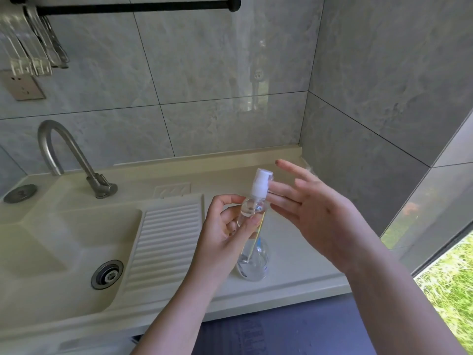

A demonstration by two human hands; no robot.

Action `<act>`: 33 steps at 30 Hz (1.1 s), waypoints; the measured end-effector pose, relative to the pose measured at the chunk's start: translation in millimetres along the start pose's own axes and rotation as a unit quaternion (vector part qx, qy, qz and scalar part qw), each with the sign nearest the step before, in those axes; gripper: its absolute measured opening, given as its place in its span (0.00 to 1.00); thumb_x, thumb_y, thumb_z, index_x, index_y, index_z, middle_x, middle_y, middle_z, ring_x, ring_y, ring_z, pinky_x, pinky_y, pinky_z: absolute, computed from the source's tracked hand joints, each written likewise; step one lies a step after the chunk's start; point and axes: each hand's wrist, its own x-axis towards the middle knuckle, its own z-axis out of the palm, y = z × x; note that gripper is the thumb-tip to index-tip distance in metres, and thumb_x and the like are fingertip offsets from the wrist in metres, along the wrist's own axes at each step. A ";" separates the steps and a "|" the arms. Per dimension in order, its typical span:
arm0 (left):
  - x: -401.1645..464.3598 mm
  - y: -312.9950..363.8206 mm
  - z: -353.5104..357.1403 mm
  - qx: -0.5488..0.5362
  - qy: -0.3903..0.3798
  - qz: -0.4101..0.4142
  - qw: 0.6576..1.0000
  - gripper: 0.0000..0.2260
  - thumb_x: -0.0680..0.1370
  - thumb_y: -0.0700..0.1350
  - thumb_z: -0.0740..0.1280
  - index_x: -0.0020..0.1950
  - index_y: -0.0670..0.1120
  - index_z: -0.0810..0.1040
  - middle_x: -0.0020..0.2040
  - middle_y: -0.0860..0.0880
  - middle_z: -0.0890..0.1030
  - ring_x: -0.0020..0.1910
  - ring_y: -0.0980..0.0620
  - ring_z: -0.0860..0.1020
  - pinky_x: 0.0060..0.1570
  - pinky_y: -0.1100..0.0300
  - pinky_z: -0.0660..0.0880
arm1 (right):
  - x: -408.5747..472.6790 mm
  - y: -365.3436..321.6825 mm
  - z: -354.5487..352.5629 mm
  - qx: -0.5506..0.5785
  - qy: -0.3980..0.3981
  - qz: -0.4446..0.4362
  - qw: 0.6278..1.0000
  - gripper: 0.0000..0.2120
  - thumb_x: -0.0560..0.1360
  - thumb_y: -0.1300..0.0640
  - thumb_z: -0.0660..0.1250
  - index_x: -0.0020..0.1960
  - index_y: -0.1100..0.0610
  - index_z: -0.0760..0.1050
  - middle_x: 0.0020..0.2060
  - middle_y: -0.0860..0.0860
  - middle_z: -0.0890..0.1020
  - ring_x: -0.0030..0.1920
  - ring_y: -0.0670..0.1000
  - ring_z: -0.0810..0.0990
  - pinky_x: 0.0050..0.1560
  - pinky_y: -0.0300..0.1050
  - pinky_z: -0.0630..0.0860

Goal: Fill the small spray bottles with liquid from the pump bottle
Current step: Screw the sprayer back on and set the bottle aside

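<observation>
My left hand [230,224] grips a small clear spray bottle [252,207] by its body and holds it upright above the counter. The bottle carries a white spray head [261,184] and shows clear liquid inside. My right hand [314,213] is beside it on the right, fingers straight and spread, with fingertips touching the white spray head's side. Below the small bottle stands a larger clear bottle [253,262] with liquid on the counter; its top is hidden behind my left hand and the small bottle.
A cream sink basin [64,247] with a drain [107,274] and a ribbed drainboard [166,239] lies to the left. A metal faucet [66,155] rises behind it. The counter [294,252] ends at a tiled wall corner on the right; a window is at the far right.
</observation>
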 end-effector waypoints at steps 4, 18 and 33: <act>-0.6 -2.3 -0.9 0.031 -0.023 -0.003 0.999 0.16 0.75 0.45 0.73 0.59 0.44 0.71 0.52 0.46 0.85 0.51 0.44 0.83 0.51 0.55 0.79 | -2.5 6.7 2.6 -0.106 0.075 -0.049 0.990 0.22 0.72 0.58 0.72 0.65 0.49 0.77 0.52 0.51 0.85 0.57 0.48 0.83 0.66 0.48 0.72; -5.6 -7.2 2.9 0.106 -0.057 0.010 0.993 0.19 0.73 0.54 0.72 0.58 0.50 0.71 0.54 0.49 0.84 0.54 0.47 0.82 0.58 0.37 0.75 | -0.7 7.9 -7.8 -0.201 0.049 -0.058 0.977 0.16 0.69 0.54 0.75 0.55 0.56 0.81 0.48 0.53 0.86 0.52 0.51 0.84 0.57 0.44 0.76; -11.6 8.9 6.5 0.193 -0.032 0.074 0.978 0.17 0.71 0.43 0.78 0.53 0.50 0.73 0.50 0.58 0.84 0.53 0.58 0.82 0.54 0.67 0.74 | -4.1 -2.8 -2.1 -0.383 0.145 -0.077 0.909 0.27 0.62 0.37 0.78 0.37 0.59 0.72 0.32 0.56 0.80 0.30 0.52 0.72 0.34 0.47 0.68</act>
